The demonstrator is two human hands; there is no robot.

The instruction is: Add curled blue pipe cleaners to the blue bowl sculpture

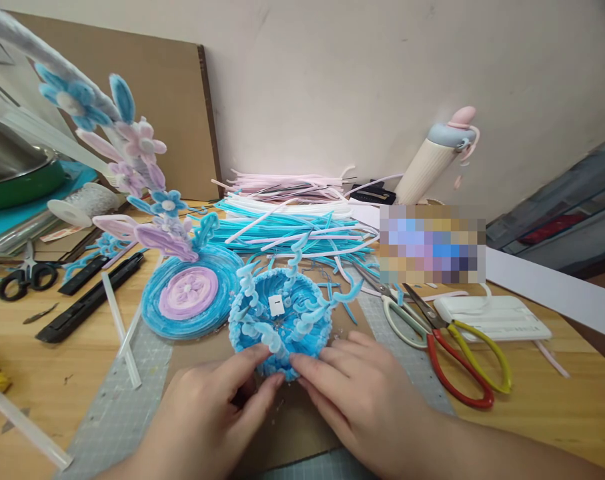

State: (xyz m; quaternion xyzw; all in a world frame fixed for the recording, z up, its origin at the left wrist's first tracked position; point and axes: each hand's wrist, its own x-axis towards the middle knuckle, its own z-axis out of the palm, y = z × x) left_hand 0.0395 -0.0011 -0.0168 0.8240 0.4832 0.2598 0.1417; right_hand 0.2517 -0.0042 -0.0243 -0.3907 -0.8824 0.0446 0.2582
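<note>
A round blue pipe-cleaner bowl (306,288) with pale blue curled tendrils sits on a piece of cardboard in front of me. Inside it lies a small white square piece (277,305). My left hand (217,393) pinches the bowl's near rim between thumb and index finger, close to a curled tendril (272,337). From the other side, my right hand (362,387) grips the same rim, its fingers bent against the outer wall. Just behind on the left is a blue disc (155,320) with a lilac centre and a flowered stem (147,143) rising from it.
Pipe cleaners (292,230) in blue, white and pink are heaped at the back. Red-and-yellow-handled scissors (462,373) and white-handled scissors (405,320) lie right. A black cutter (89,300), black scissors (29,277) and clear glue sticks (119,330) lie left. A bottle (432,157) leans at the wall.
</note>
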